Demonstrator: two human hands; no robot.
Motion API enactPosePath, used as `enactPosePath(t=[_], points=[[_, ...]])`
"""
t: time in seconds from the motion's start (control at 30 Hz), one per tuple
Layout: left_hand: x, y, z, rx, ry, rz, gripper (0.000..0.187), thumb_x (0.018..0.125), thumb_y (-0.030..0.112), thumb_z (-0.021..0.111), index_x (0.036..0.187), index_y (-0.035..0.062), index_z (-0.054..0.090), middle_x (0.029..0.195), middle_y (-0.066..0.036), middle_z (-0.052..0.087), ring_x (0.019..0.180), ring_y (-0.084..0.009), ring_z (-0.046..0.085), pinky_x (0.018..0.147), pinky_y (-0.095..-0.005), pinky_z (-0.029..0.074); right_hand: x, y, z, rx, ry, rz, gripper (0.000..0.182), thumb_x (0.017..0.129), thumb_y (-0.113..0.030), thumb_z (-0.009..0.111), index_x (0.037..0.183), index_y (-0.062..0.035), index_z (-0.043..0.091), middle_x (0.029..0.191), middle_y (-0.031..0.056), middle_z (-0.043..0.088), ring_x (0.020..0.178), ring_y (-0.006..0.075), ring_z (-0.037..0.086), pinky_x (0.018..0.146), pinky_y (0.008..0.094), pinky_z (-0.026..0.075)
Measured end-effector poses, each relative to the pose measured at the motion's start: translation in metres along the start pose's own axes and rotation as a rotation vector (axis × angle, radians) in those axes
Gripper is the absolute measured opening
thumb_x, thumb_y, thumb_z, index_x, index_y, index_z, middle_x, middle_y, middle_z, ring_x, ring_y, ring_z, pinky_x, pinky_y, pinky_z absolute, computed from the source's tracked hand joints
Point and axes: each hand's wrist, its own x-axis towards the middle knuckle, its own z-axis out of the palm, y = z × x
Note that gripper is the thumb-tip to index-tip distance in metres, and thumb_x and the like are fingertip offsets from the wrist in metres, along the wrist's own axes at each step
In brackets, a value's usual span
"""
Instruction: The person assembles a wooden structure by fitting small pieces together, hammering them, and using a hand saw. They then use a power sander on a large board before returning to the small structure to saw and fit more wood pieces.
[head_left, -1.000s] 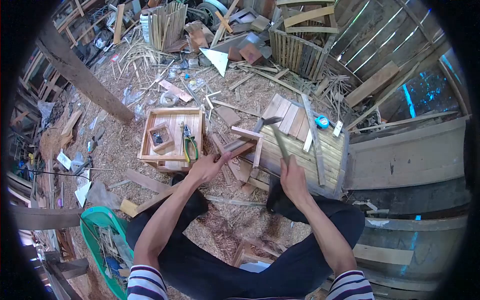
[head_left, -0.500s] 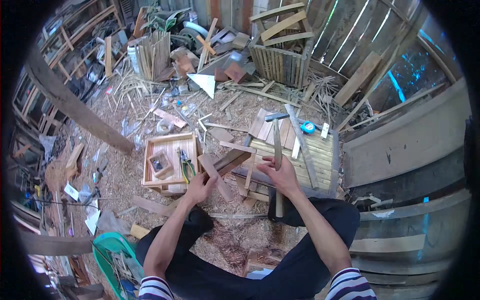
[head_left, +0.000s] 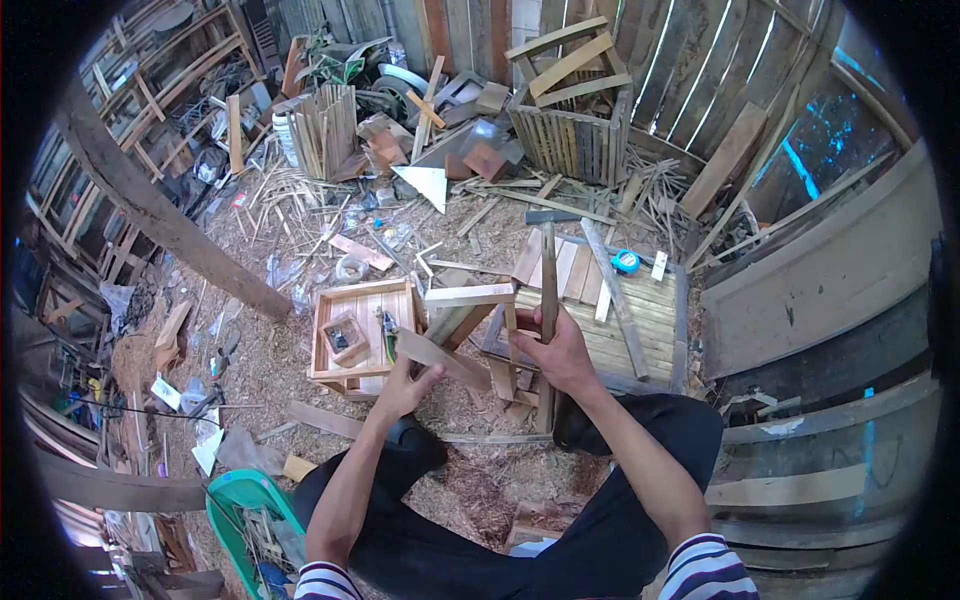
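Observation:
My left hand (head_left: 405, 388) is closed around a small frame of nailed wooden strips (head_left: 468, 296), gripping its near left strip. The frame is tilted up in front of my knees. In my right hand (head_left: 562, 355) is a hammer (head_left: 549, 275), held by its wooden handle with the metal head pointing up and away from me. My right fingers are right at the frame's right-hand strip. To the left stands a shallow wooden box (head_left: 316, 335) with pliers (head_left: 388, 335) and a smaller wooden box (head_left: 346, 340) inside.
A low slatted platform (head_left: 635, 310) at right bears loose boards and a blue tape measure (head_left: 625, 261). A green tub (head_left: 217, 505) of scraps sits at lower left. A leaning post (head_left: 160, 205) rises at left. Shavings and offcuts cover the ground; slatted crates (head_left: 565, 130) stand behind.
The wooden frame has been raised and turned in my left hand, so its far strip sits higher. My right hand and the hammer have come closer to it. The view has shifted slightly.

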Motion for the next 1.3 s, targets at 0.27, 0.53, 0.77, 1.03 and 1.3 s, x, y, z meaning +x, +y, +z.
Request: enactPosePath(t=[0.27,0.53,0.77,1.03,1.3], points=[[0.01,-0.004,0.006,0.227,-0.173,-0.033,0.051,0.073,0.022,0.078,0.116,0.0021,0.059,0.094,-0.011,0.067,0.085,-0.0177,0.063,0.076,-0.0321,0.05,-0.022,-0.027,-0.014,-0.451,0.072,0.292,0.03,0.095,-0.029,0.057,0.085,-0.0009,0.05,0.062,0.008,0.053,0.061,0.018,0.056,0.06,0.035,0.046],[0.01,-0.068,0.011,0.048,-0.083,-0.044,0.074,0.07,0.018,0.08,0.133,0.002,0.046,0.114,-0.015,0.062,0.106,-0.023,0.06,0.094,-0.0338,0.045,-0.039,-0.01,-0.02,-0.692,0.058,0.169,0.034,0.096,-0.031,0.053,0.086,0.0014,0.048,0.06,0.016,0.047,0.056,0.0221,0.044,0.056,0.039,0.039],[0.001,-0.073,0.023,0.189,-0.011,0.227,0.069,0.072,0.023,0.08,0.129,0.0021,0.047,0.114,-0.018,0.06,0.107,-0.0299,0.059,0.092,-0.037,0.046,-0.049,0.002,-0.012,-0.802,0.071,0.101,0.028,0.096,-0.025,0.05,0.09,0.0022,0.045,0.068,0.026,0.054,0.068,0.0452,0.054,0.059,0.0438,0.041],[-0.007,-0.067,0.03,0.233,-0.002,0.226,0.067,0.072,0.02,0.079,0.128,-0.0008,0.048,0.114,-0.019,0.061,0.105,-0.0283,0.061,0.09,-0.0352,0.047,-0.06,0.001,-0.003,-0.871,0.017,0.111,0.028,0.096,-0.025,0.048,0.092,0.0027,0.044,0.065,0.0302,0.053,0.073,0.0534,0.052,0.061,0.0541,0.039],[-0.012,-0.076,0.035,0.189,0.0,0.217,0.067,0.074,0.018,0.079,0.13,0.0006,0.046,0.114,-0.016,0.062,0.105,-0.023,0.061,0.088,-0.0342,0.048,-0.056,-0.03,0.009,-0.755,0.09,0.065,0.023,0.095,-0.02,0.048,0.097,0.0025,0.043,0.07,0.0331,0.056,0.074,0.0535,0.055,0.063,0.0576,0.041]])
